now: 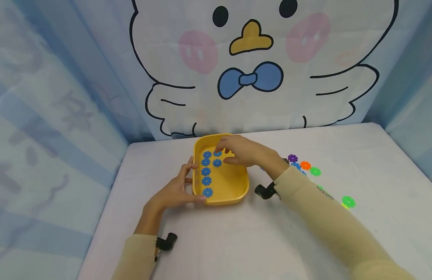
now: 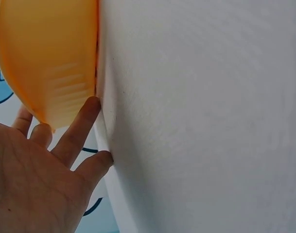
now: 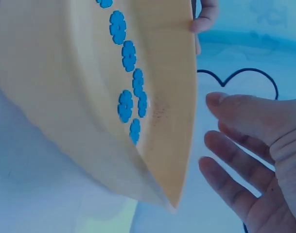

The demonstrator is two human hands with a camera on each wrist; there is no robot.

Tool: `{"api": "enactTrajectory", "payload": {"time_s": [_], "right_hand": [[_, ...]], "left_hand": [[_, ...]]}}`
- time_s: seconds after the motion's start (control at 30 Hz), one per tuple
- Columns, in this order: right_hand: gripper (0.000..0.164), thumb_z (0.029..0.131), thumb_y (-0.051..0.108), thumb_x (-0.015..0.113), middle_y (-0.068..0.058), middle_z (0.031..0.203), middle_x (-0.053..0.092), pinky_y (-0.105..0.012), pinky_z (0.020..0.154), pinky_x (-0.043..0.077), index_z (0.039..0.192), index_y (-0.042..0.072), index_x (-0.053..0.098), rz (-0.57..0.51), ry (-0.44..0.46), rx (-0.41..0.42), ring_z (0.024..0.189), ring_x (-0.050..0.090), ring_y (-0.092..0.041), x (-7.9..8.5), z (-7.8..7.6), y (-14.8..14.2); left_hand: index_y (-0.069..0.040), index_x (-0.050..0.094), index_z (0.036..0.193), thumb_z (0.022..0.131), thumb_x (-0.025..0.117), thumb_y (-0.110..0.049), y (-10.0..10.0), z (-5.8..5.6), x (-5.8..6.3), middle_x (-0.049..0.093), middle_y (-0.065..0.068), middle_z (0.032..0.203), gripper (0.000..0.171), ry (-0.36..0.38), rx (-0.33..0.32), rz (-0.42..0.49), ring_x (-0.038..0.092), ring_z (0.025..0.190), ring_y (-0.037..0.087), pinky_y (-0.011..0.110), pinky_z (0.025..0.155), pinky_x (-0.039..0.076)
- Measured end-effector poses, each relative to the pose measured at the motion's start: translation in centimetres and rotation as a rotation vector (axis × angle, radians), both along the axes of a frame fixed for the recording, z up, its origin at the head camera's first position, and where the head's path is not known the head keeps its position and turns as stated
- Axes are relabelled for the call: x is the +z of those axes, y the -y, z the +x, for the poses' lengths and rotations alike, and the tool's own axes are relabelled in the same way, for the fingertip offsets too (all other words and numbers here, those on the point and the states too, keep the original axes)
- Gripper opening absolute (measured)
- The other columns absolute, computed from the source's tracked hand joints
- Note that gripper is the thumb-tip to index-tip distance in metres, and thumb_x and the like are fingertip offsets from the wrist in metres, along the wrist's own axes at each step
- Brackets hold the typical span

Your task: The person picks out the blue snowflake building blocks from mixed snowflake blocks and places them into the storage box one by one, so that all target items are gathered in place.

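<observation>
A yellow plastic tray [image 1: 230,190] lies on the white-covered table. Several blue flower-shaped discs [image 1: 206,181] form a column along its left side, with two more beside the upper end. My left hand [image 1: 174,190] steadies the tray from the left, its spread fingers touching the outer wall and rim; the left wrist view shows them fairly straight against the tray [image 2: 50,58]. Over the tray's upper part hovers my right hand [image 1: 245,151], fingertips near the upper right blue disc [image 1: 217,153]. In the right wrist view its loosely bent fingers [image 3: 230,150] stand apart with nothing visible between them.
Right of the tray, partly behind the right forearm, loose flower discs are scattered: purple [image 1: 292,158], orange [image 1: 305,165], green [image 1: 348,202] and some blue. A curtain with a cartoon bird [image 1: 251,109] hangs behind the table's back edge.
</observation>
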State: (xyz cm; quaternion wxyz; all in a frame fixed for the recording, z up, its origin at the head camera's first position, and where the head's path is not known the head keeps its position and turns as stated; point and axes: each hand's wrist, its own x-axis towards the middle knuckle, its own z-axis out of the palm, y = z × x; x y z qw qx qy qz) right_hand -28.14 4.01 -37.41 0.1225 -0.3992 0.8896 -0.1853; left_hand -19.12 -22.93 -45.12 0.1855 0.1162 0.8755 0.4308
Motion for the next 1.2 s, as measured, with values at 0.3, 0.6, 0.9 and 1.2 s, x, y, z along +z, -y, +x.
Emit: {"api": "enactTrajectory", "payload": {"time_s": [0.3,0.6,0.9,1.2], "right_hand": [[0.031,0.095,0.014,0.075,0.000,0.123,0.066,-0.037,0.093,0.059,0.126,0.013,0.069,-0.150,-0.094,0.017,0.105,0.064,-0.018,1.2,2.1,-3.9],[0.034,0.094,0.016,0.077,0.001,0.123,0.068,-0.036,0.090,0.060,0.127,0.013,0.068,-0.218,-0.121,-0.073,0.107,0.065,-0.019,1.4,3.4,-8.6],[0.035,0.093,0.018,0.078,0.000,0.121,0.068,-0.037,0.086,0.061,0.127,0.013,0.069,-0.136,-0.176,-0.130,0.106,0.064,-0.019,1.1,4.3,-11.3],[0.037,0.092,0.016,0.079,0.002,0.114,0.067,-0.036,0.080,0.062,0.128,0.013,0.070,-0.153,-0.156,-0.186,0.098,0.064,-0.016,-0.3,5.4,-13.8]], "left_hand": [[-0.032,0.025,0.151,0.070,0.093,-0.052,-0.1,0.2,0.1,-0.005,-0.021,0.170,0.107,0.001,0.026,-0.002,0.053,0.134,0.027,0.050,0.110,0.048],[-0.031,0.024,0.151,0.070,0.092,-0.053,0.0,0.5,-0.3,-0.004,-0.019,0.171,0.107,0.000,0.013,-0.013,0.053,0.133,0.028,0.050,0.109,0.048],[-0.030,0.024,0.151,0.072,0.092,-0.051,0.0,0.4,-0.4,-0.004,-0.015,0.172,0.106,-0.013,-0.001,-0.006,0.053,0.133,0.030,0.051,0.109,0.049],[-0.028,0.024,0.150,0.074,0.092,-0.047,-0.1,0.2,-0.2,-0.006,-0.017,0.172,0.104,-0.024,-0.019,0.020,0.052,0.135,0.031,0.049,0.110,0.048]]}}
